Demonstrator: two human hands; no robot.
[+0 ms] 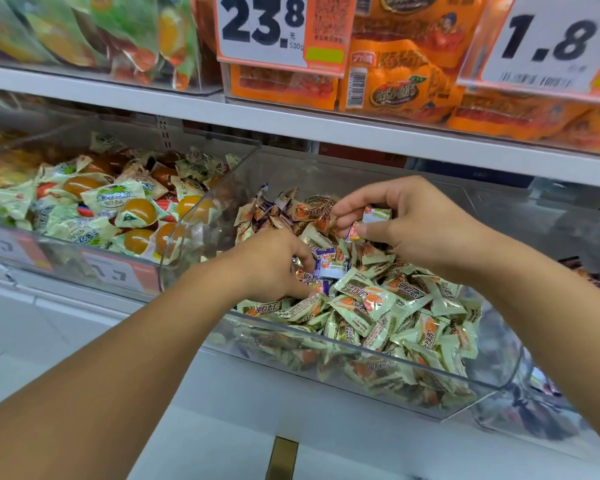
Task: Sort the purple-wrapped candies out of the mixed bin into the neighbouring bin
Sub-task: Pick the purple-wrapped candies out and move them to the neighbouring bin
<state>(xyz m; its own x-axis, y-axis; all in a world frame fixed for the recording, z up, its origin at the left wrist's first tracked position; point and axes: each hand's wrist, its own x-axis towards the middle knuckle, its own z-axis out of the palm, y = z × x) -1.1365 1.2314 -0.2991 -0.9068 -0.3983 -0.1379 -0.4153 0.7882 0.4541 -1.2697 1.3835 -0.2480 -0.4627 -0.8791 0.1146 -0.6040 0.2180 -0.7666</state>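
Purple-wrapped candies (329, 270) lie among pale green ones in the clear mixed bin (361, 362), long axes roughly level. Left hand (274, 268) curls its grip around several; right hand (406, 223) pinches two above the pile, tilted up rightward.

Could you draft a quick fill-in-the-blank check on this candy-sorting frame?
1. The right hand pinches a ____-wrapped candy above the pile.
2. The left hand reaches into the ____ plastic mixed bin.
3. The price tag above the mixed bin reads ____.
4. The bin of jelly cups stands to the ____ of the mixed bin.

Missing words: purple; clear; 23.8; left
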